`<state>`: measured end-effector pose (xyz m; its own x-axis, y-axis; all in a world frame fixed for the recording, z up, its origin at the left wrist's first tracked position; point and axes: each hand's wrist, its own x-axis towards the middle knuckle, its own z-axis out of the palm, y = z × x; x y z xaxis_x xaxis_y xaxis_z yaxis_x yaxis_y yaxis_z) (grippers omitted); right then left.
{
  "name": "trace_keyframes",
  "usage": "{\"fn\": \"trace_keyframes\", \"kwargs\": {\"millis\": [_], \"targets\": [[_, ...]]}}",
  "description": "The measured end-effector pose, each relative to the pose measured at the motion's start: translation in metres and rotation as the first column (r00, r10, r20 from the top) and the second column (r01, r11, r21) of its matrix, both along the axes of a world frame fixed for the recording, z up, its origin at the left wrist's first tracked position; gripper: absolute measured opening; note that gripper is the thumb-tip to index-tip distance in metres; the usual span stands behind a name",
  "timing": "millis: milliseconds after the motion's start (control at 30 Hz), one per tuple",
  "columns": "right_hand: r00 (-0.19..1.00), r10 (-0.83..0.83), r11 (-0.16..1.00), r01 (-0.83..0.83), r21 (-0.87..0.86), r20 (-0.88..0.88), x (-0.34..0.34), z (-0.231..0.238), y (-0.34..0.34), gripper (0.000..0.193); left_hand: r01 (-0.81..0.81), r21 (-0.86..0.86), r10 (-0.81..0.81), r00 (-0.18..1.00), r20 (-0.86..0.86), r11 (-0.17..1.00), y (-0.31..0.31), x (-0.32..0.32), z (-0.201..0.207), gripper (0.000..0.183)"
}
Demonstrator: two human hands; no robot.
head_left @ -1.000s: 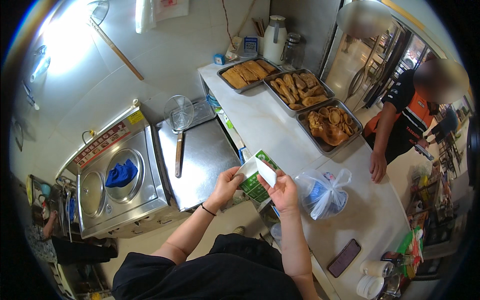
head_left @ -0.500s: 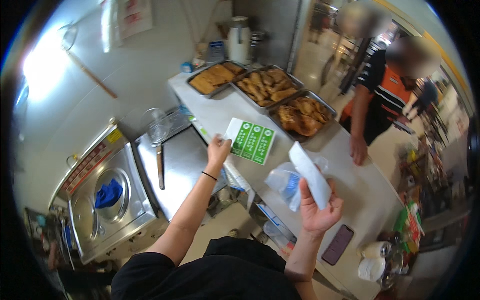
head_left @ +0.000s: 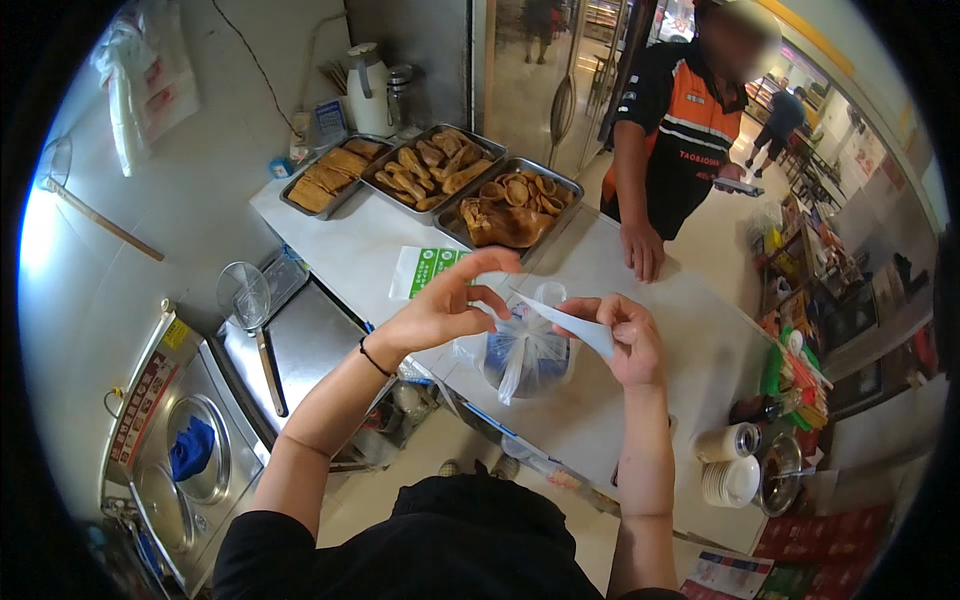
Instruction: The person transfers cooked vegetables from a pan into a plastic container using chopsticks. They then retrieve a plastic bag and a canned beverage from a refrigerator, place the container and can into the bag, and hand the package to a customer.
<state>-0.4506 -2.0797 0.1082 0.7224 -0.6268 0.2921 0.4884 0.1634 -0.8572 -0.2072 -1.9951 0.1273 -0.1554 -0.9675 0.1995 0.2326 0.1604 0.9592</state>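
My right hand [head_left: 634, 342] pinches a white paper slip [head_left: 578, 326] between thumb and fingers, above the counter. Facing it, my left hand [head_left: 445, 315] has its fingers curved and apart, with nothing visible in them. Beneath the slip, a translucent plastic bag [head_left: 528, 357] with a gathered top stands on the counter, and something blue shows through it. A white sheet with green labels [head_left: 430, 268] lies flat beyond my left hand, which partly covers it.
Three metal trays of cooked food [head_left: 500, 218] line the counter's far side. Across it stands a person in an orange and black shirt [head_left: 690, 105], hand on the counter. To the left are a strainer [head_left: 246, 300] and a sink [head_left: 215, 418]; stacked white bowls [head_left: 735, 482] sit at right.
My left hand has left the label sheet and come beside the slip. The slip has tilted flatter in my right hand. The view has shifted, and the bag now shows upright.
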Motion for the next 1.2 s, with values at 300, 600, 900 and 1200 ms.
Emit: {"fn": "trace_keyframes", "kwargs": {"millis": [300,600,900,1200], "targets": [[0.979,0.193,0.980,-0.190,0.052,-0.064,0.020,0.002,-0.027,0.008,-0.123,-0.021,0.123,0.992,-0.010,0.992,-0.005,0.006,-0.016,0.008],[0.834,-0.525,-0.369,-0.044,-0.928,0.169,-0.006,0.028,0.001,0.008,-0.023,-0.610,0.445,0.705,0.552,0.792,0.010,0.012,-0.038,0.018],[0.840,-0.510,-0.448,-0.073,-0.891,0.188,-0.012,-0.007,-0.003,0.009,0.016,-0.617,0.450,0.670,0.591,0.787,0.006,0.011,-0.059,0.016],[0.854,-0.521,-0.299,-0.173,-0.939,0.008,-0.015,-0.031,-0.001,0.017,0.126,-0.672,0.529,0.519,0.671,0.729,0.013,0.004,-0.060,0.022]]}}
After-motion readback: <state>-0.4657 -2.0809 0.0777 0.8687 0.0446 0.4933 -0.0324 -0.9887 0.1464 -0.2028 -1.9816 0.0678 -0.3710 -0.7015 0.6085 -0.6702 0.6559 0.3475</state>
